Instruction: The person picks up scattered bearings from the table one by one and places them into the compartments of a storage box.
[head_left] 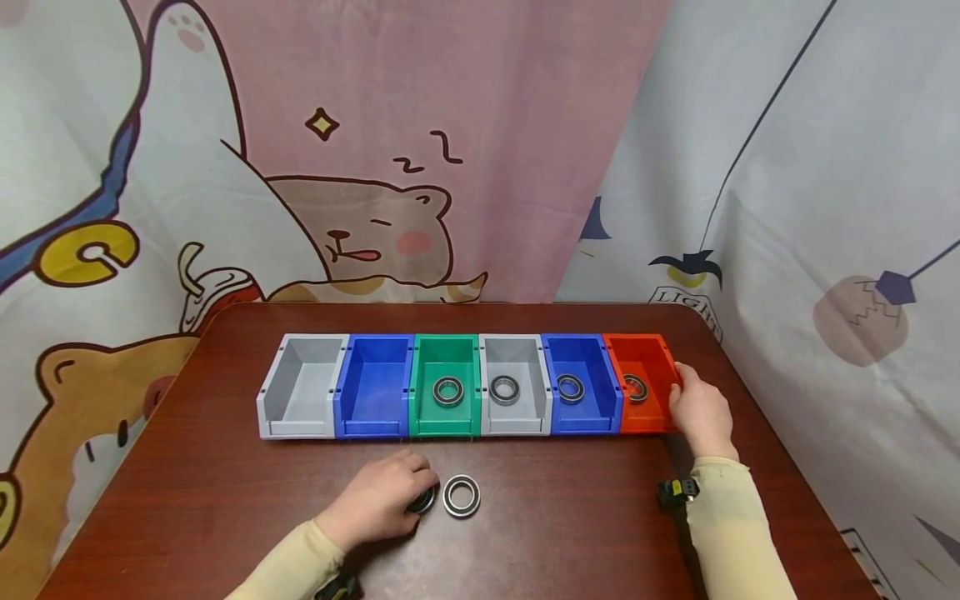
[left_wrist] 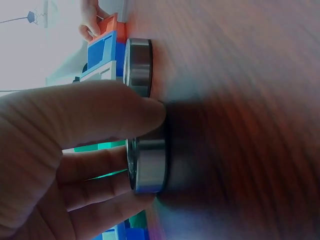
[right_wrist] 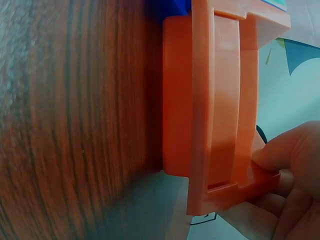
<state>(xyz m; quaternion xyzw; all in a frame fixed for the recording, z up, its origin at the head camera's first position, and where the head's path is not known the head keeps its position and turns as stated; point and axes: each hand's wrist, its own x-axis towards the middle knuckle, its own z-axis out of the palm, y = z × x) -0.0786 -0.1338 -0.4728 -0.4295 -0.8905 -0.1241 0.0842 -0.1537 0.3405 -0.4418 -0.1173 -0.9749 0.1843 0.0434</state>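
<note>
1. I think of a clock lying flat on the table [head_left: 562,517], with 12 straight ahead of me.
2. My left hand [head_left: 378,498] pinches a metal ring [left_wrist: 151,167]. My thumb is on one side and my fingers bend round the other, so the gap is only as wide as the ring.
3. That ring is down low, at 3 o'clock from the middle of my hand. I can't tell if it touches the wood.
4. Another ring, the loose ring [head_left: 461,513], lies flat just beside it, also toward 3 o'clock. I should mind my thumb there, because a bump could send it sliding.
5. A good pinch, I think, goes on the smooth outside edge, firm and even. Metal looks slippery, so a tilted squeeze might let it pop out.
6. My right hand [head_left: 701,411] is at 2 o'clock, holding the side wall of the red bin [head_left: 647,423]. My thumb is inside and my bent fingers are outside, with just the wall between.
7. I should hold that wall softly, so the bin doesn't tip and shake the ring inside it [head_left: 636,399].
8. The green bin [head_left: 446,427] sits between 12 and 1 o'clock from my pinched ring, with one ring in it too.
</note>
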